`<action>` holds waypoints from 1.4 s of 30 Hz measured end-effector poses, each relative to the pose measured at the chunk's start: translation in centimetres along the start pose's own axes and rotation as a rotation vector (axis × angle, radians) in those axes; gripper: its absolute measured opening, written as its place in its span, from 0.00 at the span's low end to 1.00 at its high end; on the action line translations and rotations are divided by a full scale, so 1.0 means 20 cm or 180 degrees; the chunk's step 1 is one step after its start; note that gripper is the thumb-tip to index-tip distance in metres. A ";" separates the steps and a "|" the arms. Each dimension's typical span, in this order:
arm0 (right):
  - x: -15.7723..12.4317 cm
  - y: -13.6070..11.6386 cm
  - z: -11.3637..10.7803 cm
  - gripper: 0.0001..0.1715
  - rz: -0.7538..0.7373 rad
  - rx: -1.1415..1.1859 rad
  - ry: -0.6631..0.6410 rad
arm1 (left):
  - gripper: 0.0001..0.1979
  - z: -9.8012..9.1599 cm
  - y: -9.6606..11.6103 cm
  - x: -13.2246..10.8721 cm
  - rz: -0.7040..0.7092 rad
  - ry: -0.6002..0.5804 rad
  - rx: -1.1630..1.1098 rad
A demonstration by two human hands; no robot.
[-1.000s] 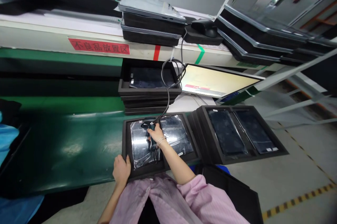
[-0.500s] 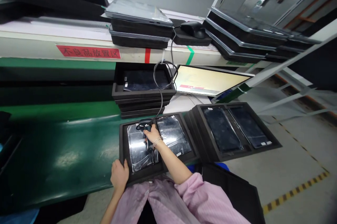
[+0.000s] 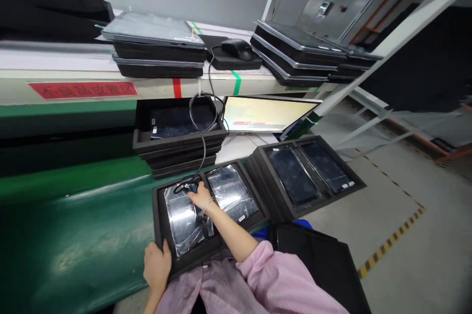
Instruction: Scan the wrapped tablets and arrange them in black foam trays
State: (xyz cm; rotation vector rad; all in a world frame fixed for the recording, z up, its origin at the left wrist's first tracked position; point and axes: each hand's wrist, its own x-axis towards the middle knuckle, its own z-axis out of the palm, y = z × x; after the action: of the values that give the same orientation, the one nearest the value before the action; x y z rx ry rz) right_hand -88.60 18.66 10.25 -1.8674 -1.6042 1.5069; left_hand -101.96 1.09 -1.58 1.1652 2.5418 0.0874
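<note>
A black foam tray (image 3: 161,235) lies in front of me with two film-wrapped screen panels in it, a left panel (image 3: 180,220) and a right panel (image 3: 236,196). At the tray's left near corner my left hand (image 3: 158,264) grips the rim, thumb on top. My right hand (image 3: 201,197) is closed around a dark corded barcode scanner (image 3: 192,187), held over the upper part of the left panel. Most of the scanner is hidden by the hand. Its grey cable (image 3: 204,149) runs up in loops to the shelf edge.
To the right stands a stack of foam trays (image 3: 320,198) with two panels on top. Another tray stack (image 3: 177,144) is behind, beside a lit monitor (image 3: 269,113). The shelf holds wrapped laptop-like units (image 3: 155,31) and a mouse (image 3: 238,49). A green work surface (image 3: 92,225) extends left.
The whole view has shifted, so the scene sits further left. My right hand still holds the scanner over the left panel, and my left hand stays on the tray's corner.
</note>
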 end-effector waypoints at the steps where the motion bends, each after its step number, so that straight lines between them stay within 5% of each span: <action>1: 0.00 0.00 0.00 0.22 -0.0004 -0.0009 -0.0007 | 0.23 -0.01 0.01 0.00 -0.0019 0.0002 0.0004; 27: 0.03 0.00 0.02 0.23 -0.0074 -0.0095 -0.0029 | 0.20 -0.06 0.03 -0.02 -0.0063 0.0081 -0.0171; 32: 0.02 0.06 -0.09 0.22 -0.0271 -0.0447 0.0156 | 0.23 -0.09 0.02 -0.02 -0.0023 -0.0041 -0.0101; 36: 0.01 0.20 -0.32 0.20 -0.0342 -0.0946 0.0621 | 0.24 -0.12 -0.18 0.07 -0.0176 0.0039 0.0140; 42: 0.03 0.48 -0.63 0.16 0.0058 -0.1402 0.1057 | 0.17 -0.19 -0.72 0.26 -0.0698 -0.0035 -0.0152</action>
State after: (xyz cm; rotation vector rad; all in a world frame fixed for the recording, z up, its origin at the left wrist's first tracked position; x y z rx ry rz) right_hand -72.89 20.83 8.32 -2.2132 -1.8561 0.8259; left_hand -116.80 -4.23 -2.24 0.8606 2.6240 0.0870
